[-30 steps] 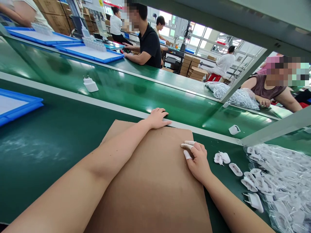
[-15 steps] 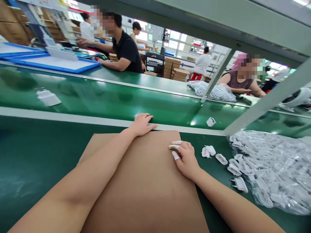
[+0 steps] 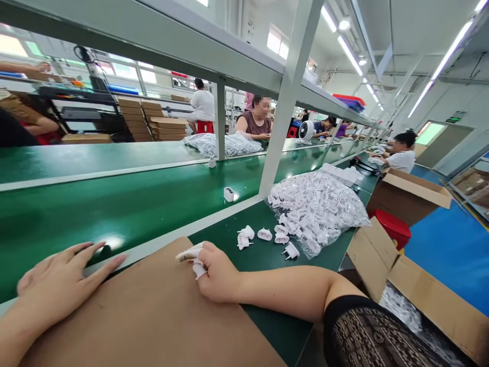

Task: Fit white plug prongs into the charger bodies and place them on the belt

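A broad brown piece of cardboard (image 3: 145,311) lies in front of me; whether it is a sheet or a box top I cannot tell. My left hand (image 3: 63,278) is over its far left edge by the pale rail, fingers spread and holding nothing. On the right edge of the cardboard rests my right hand (image 3: 216,272), its fingers partly bent, with white finger covers on several fingertips. The thumb stays apart from the fingers, and nothing shows between them. Just beyond this hand are several loose white plug adapters (image 3: 265,234) on the green bench.
A clear bag of white plug adapters (image 3: 317,204) sits by a grey post (image 3: 280,102). One white piece (image 3: 228,194) is on the green belt (image 3: 153,204) past the rail. An open carton (image 3: 439,306) and a red stool (image 3: 389,229) stand at right. Several people sit farther off.
The view has swung to the right, bringing the aisle and open cartons into sight. Both hands appear farther left in the picture and remain at the cardboard.
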### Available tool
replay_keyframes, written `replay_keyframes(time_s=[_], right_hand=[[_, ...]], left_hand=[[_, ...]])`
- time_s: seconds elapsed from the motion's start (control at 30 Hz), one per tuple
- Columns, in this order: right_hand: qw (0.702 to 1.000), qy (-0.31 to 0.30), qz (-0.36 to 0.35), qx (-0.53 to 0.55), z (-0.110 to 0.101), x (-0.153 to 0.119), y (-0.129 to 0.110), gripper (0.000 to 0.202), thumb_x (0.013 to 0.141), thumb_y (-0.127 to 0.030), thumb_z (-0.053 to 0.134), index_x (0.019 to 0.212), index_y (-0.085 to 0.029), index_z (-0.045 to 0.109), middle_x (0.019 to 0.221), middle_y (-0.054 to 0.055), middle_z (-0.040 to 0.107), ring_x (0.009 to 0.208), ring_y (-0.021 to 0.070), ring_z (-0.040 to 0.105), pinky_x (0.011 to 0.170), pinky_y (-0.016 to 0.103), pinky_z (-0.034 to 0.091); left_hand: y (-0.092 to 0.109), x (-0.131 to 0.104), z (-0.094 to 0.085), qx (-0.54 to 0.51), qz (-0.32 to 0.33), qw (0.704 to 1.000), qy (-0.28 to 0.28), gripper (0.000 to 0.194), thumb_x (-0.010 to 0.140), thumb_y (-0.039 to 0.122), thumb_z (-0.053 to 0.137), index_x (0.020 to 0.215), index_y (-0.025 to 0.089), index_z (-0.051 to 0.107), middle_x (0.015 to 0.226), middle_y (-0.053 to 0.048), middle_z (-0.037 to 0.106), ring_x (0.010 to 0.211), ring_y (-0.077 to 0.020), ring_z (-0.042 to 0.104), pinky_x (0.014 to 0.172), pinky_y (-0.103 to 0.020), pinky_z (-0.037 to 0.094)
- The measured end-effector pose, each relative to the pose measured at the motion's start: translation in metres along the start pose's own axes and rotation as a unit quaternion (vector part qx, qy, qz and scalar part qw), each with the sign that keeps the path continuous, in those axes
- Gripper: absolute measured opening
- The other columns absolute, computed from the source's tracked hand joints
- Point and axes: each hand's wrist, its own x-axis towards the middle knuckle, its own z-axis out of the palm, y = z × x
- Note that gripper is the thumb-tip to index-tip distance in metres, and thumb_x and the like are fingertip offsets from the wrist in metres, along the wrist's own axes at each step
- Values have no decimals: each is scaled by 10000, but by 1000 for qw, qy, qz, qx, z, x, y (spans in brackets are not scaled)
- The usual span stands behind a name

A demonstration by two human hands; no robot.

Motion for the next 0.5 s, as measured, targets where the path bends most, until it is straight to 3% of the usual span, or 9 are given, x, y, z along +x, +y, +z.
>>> replay_keyframes(time_s=[0.13,0.33,0.5], right_hand=[[997,12,-2,74,4,-1,2,493,839,-9,571,1270,-236,650,1298,91,548,1232,199,615,1077,375,557],[994,24,23,109,10,1,13,309,833,-100,719,1121,-208,686,1383,126,489,1350,245,559,1035,382,594],[995,26,19,97,9,2,12,280,821,-181,806,1078,-225,704,1272,90,524,1128,204,633,941,361,610]], left_hand=[[7,-1,-7,-2,-11,1000,-24,930,856,802,158,1449,221,578,1500,-149,557,1462,-347,447,1229,-484,334],[13,-2,-13,-10,-34,999,-6,829,822,823,214,1370,341,607,1443,-64,608,1445,-309,484,1199,-470,386],[13,0,-11,-1,-41,999,-26,930,841,834,150,1429,256,581,1523,-101,550,1474,-303,449,1221,-450,357]])
